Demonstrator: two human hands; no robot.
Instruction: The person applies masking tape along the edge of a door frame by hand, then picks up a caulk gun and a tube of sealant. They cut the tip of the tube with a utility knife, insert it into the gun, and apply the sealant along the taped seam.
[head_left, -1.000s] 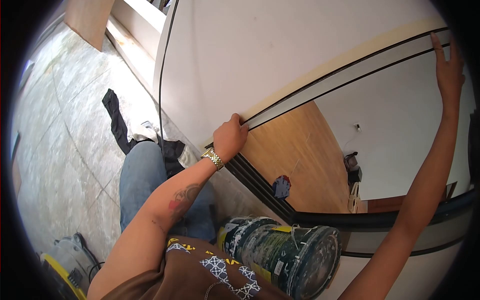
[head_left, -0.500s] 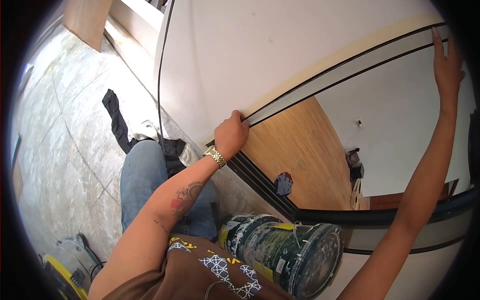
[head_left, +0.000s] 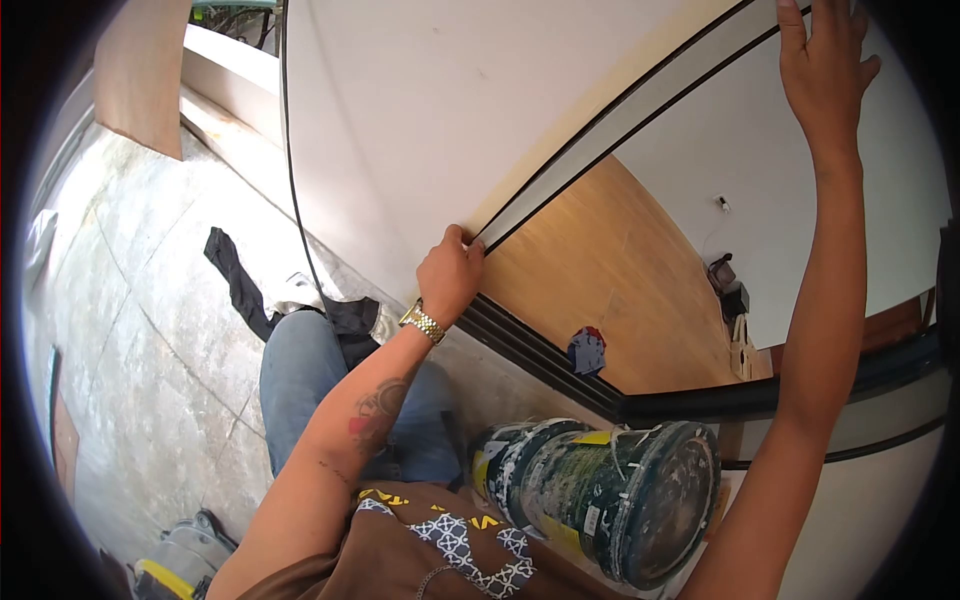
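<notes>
A long pale strip with black edges point(head_left: 600, 135) runs along the side of the doorway, beside a white wall point(head_left: 430, 110). Its lower end is pinched in the fingers of my left hand point(head_left: 449, 275), just above the black sill tracks point(head_left: 540, 355). My right hand point(head_left: 822, 75) reaches high at the upper right, its fingers spread against the strip's far part near the top edge of the view. The fingertips there are partly cut off.
Stacked dark green buckets point(head_left: 620, 500) lie beside me. Dark cloth point(head_left: 240, 285) is on the grey floor point(head_left: 150, 290). A grey and yellow tool point(head_left: 180, 560) sits lower left. Through the doorway are a crumpled cloth point(head_left: 587, 351) and bags point(head_left: 735, 298) on wood flooring.
The view has shifted and turned, so the strip looks steeper. My left hand still grips its lower end. My right hand appears higher and further left, with its fingers more spread.
</notes>
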